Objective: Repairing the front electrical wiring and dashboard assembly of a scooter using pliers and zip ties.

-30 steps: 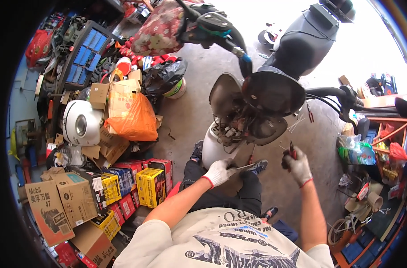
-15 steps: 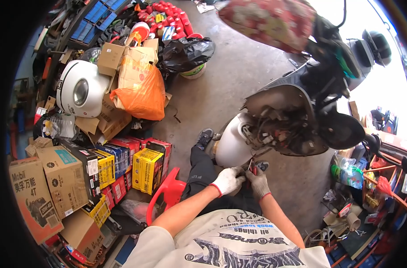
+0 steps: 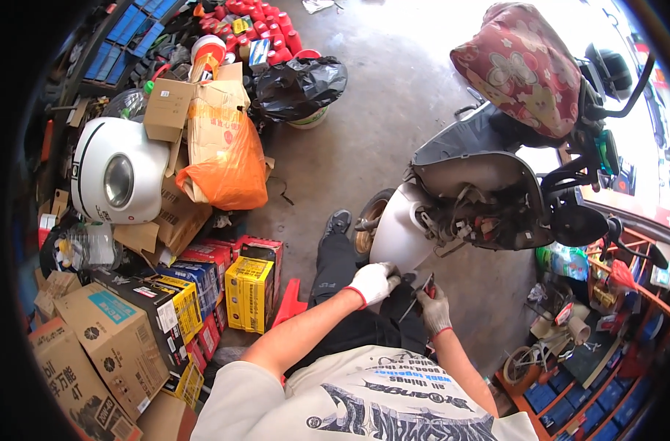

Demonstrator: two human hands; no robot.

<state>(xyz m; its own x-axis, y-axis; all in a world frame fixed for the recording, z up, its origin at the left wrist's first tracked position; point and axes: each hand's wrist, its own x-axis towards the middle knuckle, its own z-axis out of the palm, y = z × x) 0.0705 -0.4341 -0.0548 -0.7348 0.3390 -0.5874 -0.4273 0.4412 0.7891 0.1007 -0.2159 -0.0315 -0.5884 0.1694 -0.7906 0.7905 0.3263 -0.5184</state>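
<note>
While a yellow box (image 3: 249, 295) stands off to my left, my gloved left hand (image 3: 377, 283) is curled near a white front fender (image 3: 401, 231), though I cannot tell whether it grips anything. Right of it, my gloved right hand (image 3: 434, 306) is clamped around a red-handled tool (image 3: 430, 290), with the scooter's exposed front (image 3: 489, 209) farther right.

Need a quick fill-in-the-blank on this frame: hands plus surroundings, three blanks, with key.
1. The main colour of the glove on the left hand is ____.
2. The tool with reddish handles is in the ____ hand.
3. The plastic bag around the tall cardboard box is ____ in colour.

Missing words: white; right; orange.
</note>
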